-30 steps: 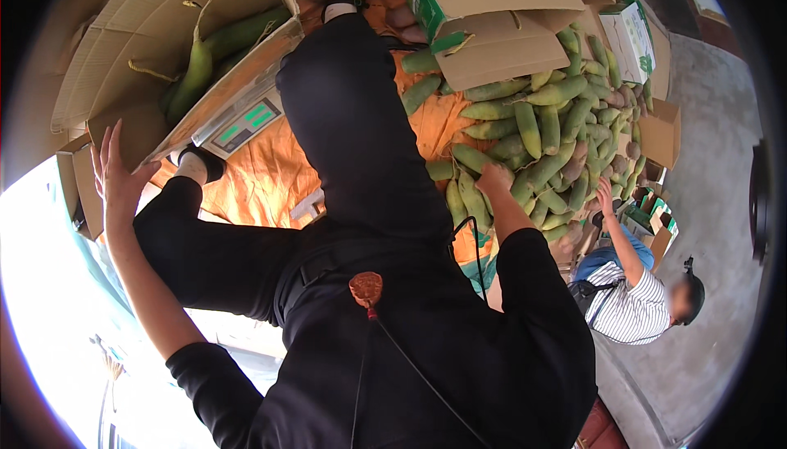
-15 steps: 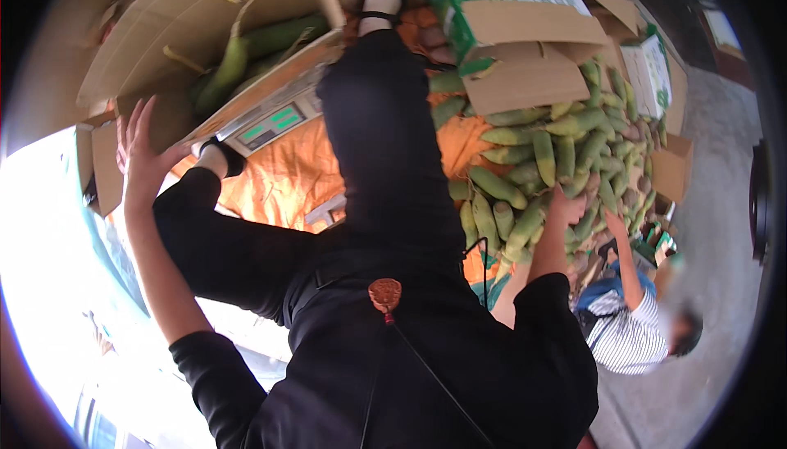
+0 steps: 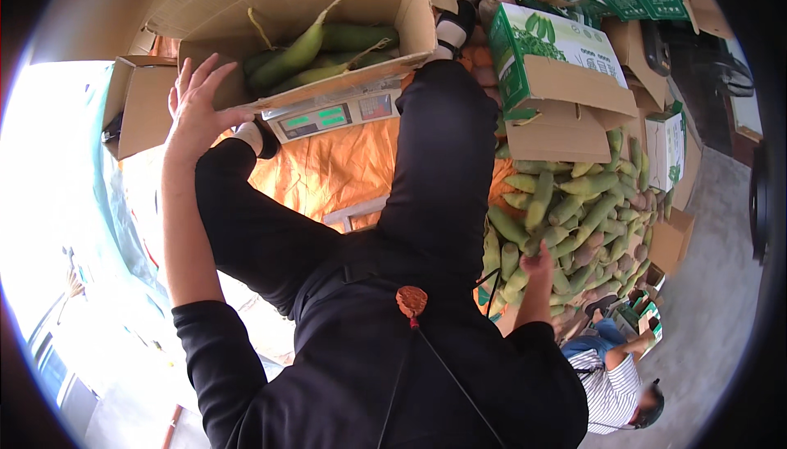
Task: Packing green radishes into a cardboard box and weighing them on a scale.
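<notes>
A cardboard box (image 3: pixel 324 86) with long green radishes (image 3: pixel 288 63) inside sits on a scale (image 3: pixel 328 118) with a lit display. At the box's near left corner is my left hand (image 3: pixel 195 109), fingers spread and thumb by the rim. Over to the right, my right hand (image 3: pixel 537 264) is closed at the lower end of a slightly blurred green radish (image 3: pixel 539 201), which points away from me. Its grip is partly hidden. Beneath and beyond lies a big pile of green radishes (image 3: pixel 586 227).
An orange sheet (image 3: pixel 320 162) covers the floor between my legs. A green and white carton (image 3: pixel 566 55) with open flaps stands at the pile's far side. Another open box (image 3: pixel 143 109) is at the left. A person in a striped shirt (image 3: pixel 607 383) crouches at the lower right.
The view has swung, so the box and scale now sit further right. My right hand has drawn closer to me with the radish. My left hand stays spread by the box corner.
</notes>
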### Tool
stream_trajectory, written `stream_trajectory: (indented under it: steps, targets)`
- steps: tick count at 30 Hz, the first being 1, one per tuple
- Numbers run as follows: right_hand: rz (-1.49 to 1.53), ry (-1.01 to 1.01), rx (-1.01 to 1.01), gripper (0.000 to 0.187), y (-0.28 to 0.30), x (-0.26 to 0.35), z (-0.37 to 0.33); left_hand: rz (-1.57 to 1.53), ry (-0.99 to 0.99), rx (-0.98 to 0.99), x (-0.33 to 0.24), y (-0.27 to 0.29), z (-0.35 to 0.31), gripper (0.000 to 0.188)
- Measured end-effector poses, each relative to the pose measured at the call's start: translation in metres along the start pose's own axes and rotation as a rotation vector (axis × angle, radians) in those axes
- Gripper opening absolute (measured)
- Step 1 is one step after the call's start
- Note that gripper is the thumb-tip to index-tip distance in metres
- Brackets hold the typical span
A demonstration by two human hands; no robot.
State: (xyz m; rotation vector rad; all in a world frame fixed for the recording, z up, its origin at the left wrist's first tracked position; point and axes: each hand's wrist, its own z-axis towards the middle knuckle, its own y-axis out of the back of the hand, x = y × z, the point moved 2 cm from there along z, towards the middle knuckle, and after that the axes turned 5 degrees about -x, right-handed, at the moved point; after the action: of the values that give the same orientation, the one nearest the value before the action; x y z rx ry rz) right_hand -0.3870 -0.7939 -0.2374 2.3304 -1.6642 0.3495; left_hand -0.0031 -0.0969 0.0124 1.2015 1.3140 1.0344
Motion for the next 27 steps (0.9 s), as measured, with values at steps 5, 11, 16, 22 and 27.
stream_trajectory:
  steps: [5,11,16,22,27]
  targets:
    - [0.119,0.038,0.159,0.030,-0.054,-0.077,-0.044,0.021,0.020,0.017,0.001,0.006,-0.005,0.077]
    - [-0.291,0.473,0.222,0.035,-0.123,-0.071,-0.128,-0.018,-0.005,0.030,0.003,0.006,-0.004,0.062]
    - [-0.761,0.925,0.486,0.052,-0.250,-0.022,-0.211,-0.093,-0.015,0.039,0.000,0.009,-0.005,0.040]
    - [-1.030,1.352,0.882,0.058,-0.409,-0.004,-0.317,-0.124,-0.009,0.063,-0.001,0.011,-0.010,0.022]
    - [-1.201,1.908,1.081,0.044,-0.499,-0.040,-0.373,-0.150,-0.014,0.110,-0.006,0.012,-0.005,0.016]
